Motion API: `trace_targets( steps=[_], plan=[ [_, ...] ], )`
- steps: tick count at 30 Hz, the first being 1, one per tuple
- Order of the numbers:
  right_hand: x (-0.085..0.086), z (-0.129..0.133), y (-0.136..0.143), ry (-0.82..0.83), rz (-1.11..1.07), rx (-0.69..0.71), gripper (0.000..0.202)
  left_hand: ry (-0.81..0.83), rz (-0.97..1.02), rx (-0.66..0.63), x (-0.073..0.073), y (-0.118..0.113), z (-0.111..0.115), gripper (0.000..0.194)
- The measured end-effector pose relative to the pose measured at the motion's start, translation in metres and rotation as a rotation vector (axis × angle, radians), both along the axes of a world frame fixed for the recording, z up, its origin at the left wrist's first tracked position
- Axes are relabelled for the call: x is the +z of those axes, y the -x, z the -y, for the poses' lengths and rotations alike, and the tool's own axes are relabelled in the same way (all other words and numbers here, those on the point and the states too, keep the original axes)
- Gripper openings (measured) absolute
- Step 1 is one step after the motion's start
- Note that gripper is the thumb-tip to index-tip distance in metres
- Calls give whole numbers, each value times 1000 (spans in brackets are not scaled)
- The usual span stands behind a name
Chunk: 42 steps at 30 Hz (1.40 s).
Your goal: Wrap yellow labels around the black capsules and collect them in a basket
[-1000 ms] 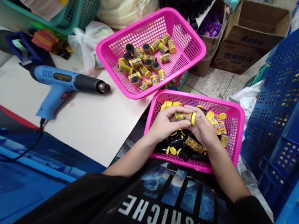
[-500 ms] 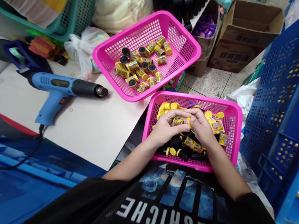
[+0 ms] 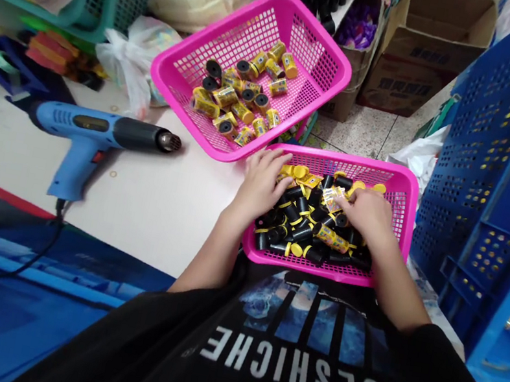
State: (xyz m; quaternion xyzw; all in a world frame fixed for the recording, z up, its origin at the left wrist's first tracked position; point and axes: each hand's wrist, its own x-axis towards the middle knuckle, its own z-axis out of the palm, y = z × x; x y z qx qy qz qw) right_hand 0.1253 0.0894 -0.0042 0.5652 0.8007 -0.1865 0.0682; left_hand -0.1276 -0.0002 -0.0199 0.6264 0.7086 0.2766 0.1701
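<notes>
In the nearer pink basket (image 3: 404, 244) lies a heap of black canisters (image 3: 301, 233) with yellow lids, loose yellow lids (image 3: 301, 171) and printed sleeves. My left hand (image 3: 260, 182) is over its left rim, fingers stretched and thumb apart, with no object visible in it; the space under the palm is hidden. At the right of the heap, my right hand (image 3: 369, 216) has its fingers curled and thumb and forefinger at a small printed label sleeve (image 3: 332, 199). A yellow-wrapped canister (image 3: 331, 238) lies below that hand.
A second pink basket (image 3: 163, 66) holds wrapped yellow canisters (image 3: 226, 95). On the white table (image 3: 174, 203) lies a blue heat gun (image 3: 82, 121) with its cord. Blue crates (image 3: 463, 188) stand close on the right; cardboard boxes (image 3: 403, 79) stand behind.
My hands, together around a yellow-wrapped canister before, have come apart. The left moved left to the basket rim, the right moved right into the heap. The view has shifted slightly.
</notes>
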Motion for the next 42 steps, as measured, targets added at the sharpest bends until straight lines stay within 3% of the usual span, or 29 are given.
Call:
trace_targets(
  steps=[2,5,12,14,16,19,21,24,28,32,35,39,42],
  plan=[
    [-3,4,4,16,93,-13,32,-49,35,-85,-2,-4,0,46],
    [-2,1,-3,78,60,-11,25,-96,115,-137,-1,-11,4,34],
    [30,-10,-21,226,-179,50,40,-94,471,-19,12,-41,2,18],
    [40,-8,-13,238,-315,102,41,-51,680,-54,16,-52,-5,26],
    [49,-6,-1,248,-457,197,45,11,914,-85,21,-55,-13,46],
    [53,-7,18,269,-599,308,45,34,1108,-46,27,-44,-20,54],
    [45,-8,32,255,-614,336,37,-11,1119,50,29,-28,-20,50],
    [18,-4,58,108,-469,475,19,-87,1072,189,26,-6,-15,44],
    [-19,7,92,10,-205,688,39,-175,999,313,21,6,-7,30],
    [-20,3,94,-3,-229,727,35,-217,943,359,18,10,4,29],
    [-3,-4,73,39,-566,584,28,-195,909,306,14,15,13,28],
    [16,-2,43,225,-1150,51,36,-89,923,212,7,14,19,31],
    [23,5,34,345,-1274,-85,41,-58,979,178,7,6,17,34]
  ],
)
